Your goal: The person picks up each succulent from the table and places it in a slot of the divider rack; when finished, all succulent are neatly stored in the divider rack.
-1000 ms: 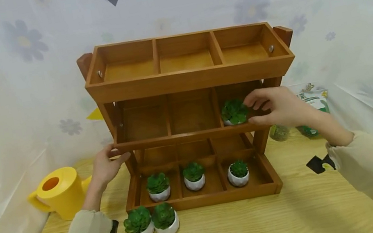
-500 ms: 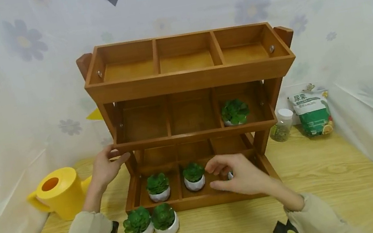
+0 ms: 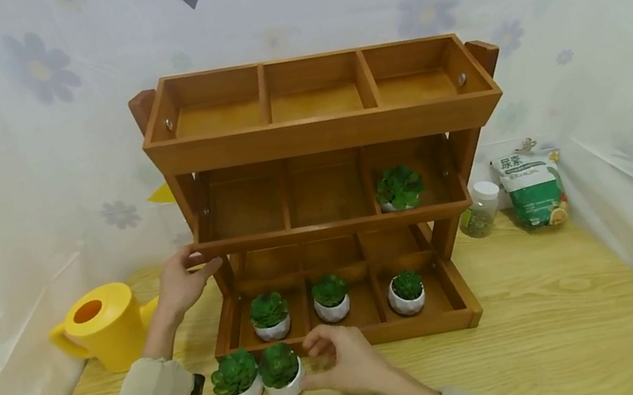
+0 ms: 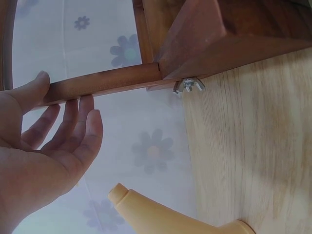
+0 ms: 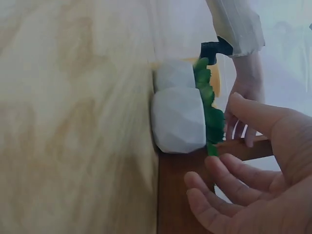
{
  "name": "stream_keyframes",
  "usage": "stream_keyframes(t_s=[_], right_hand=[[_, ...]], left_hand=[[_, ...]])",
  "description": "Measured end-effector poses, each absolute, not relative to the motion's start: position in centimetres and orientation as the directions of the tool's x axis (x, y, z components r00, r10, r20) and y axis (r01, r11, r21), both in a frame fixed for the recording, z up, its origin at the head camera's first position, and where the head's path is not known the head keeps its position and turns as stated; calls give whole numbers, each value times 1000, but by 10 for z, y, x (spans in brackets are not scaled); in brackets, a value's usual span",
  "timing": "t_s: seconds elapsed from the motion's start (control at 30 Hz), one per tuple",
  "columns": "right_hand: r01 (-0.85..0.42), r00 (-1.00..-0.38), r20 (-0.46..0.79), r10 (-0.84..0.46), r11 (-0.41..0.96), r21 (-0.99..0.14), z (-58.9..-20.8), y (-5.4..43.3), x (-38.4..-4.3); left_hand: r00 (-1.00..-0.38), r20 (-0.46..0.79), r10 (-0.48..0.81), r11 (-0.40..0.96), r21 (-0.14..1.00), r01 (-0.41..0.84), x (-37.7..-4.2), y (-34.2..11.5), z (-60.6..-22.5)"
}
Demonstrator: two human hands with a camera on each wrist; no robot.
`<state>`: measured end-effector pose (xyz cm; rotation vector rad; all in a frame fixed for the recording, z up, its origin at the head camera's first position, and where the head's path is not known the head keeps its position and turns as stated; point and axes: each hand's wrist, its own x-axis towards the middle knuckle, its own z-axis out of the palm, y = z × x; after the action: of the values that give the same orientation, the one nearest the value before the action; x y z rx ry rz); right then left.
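My left hand [image 3: 179,285] grips the side post [image 4: 117,80] of a three-tier wooden planter rack [image 3: 325,136], thumb on one side and fingertips on the other. Low in front of the rack, my right hand [image 3: 348,361] is beside a potted succulent [image 3: 282,373], thumb and fingers spread near its white faceted pot [image 5: 178,119]. Touching that pot on its left is a second potted succulent [image 3: 239,380]. The bottom tier bears three more succulents, one [image 3: 270,316] per compartment. Another succulent [image 3: 399,188] sits in the middle tier's right compartment.
A yellow watering can [image 3: 114,332] stands left, close to my left forearm. Behind the rack on the right are a lidded jar [image 3: 480,211] and a green-and-white bag [image 3: 534,191]. Fabric with flower prints hangs around the wooden table [image 3: 565,309].
My right hand has left the succulent in the middle tier and moved down and left to the pair in front of the rack. The left hand has stayed on the post.
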<state>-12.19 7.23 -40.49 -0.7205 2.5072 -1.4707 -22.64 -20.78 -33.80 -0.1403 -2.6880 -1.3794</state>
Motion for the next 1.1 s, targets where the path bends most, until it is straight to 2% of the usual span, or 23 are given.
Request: stream_keyframes(t_s=[0.2,0.57,0.8,1.1], right_hand=[[-263,-891,22,-453,477,-838,-411,61,-117],[-347,-897,123,-424,505,-790,-420,46,-115],[-346,-899,108,-425,534,-771,-420,39,-116],[-389,-894,148,-423,568,-726,-423,37,-117]], left_hand=[[-990,138,25,577,807,128,-226,-208,-338],[-991,134,20,579,806,121,-227,-207,-338],[-991,129,21,573,811,117,-226,-208,-337],[-992,127,18,576,809,114,-226,-206,-337]])
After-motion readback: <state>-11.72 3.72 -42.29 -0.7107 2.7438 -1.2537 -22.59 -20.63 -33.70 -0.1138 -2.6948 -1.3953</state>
